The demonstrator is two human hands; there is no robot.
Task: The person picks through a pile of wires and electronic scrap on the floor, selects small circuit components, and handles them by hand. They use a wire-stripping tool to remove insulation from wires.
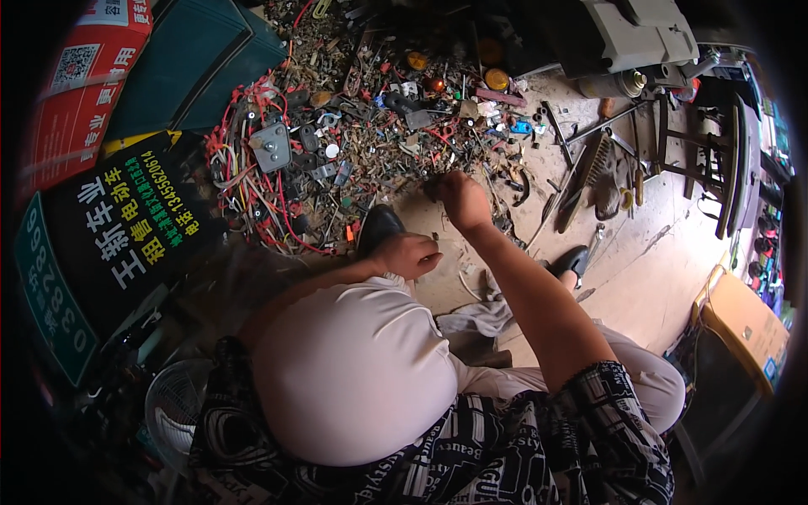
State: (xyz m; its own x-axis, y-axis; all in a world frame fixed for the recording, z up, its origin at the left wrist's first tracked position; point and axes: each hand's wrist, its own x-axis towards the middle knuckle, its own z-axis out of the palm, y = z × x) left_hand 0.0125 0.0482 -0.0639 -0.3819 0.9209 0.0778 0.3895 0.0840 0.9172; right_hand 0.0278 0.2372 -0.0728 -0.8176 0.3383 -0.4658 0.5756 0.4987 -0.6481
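My right hand (pixel 465 202) reaches out over the near edge of a wide heap of scrap (pixel 362 126), its fingers closed on a small dark piece (pixel 433 187) whose kind I cannot make out. My left hand (pixel 407 255) is just past my raised knee, its fingers curled together. Whatever it may hold is hidden or too small to name. Small parts, red wires and wood-like chips make up the heap. A grey metal box with wires (pixel 270 148) lies on its left part, and two amber round lenses (pixel 497 79) lie toward its far side.
Several long hand tools (pixel 598 160) and a brush lie on the floor at right, near a dark wooden stool (pixel 715 164). A wrench (pixel 596 241) lies beside my right shoe (pixel 570 263). Printed boards (pixel 126 227) stand at left. A grey rag (pixel 480 316) lies between my legs.
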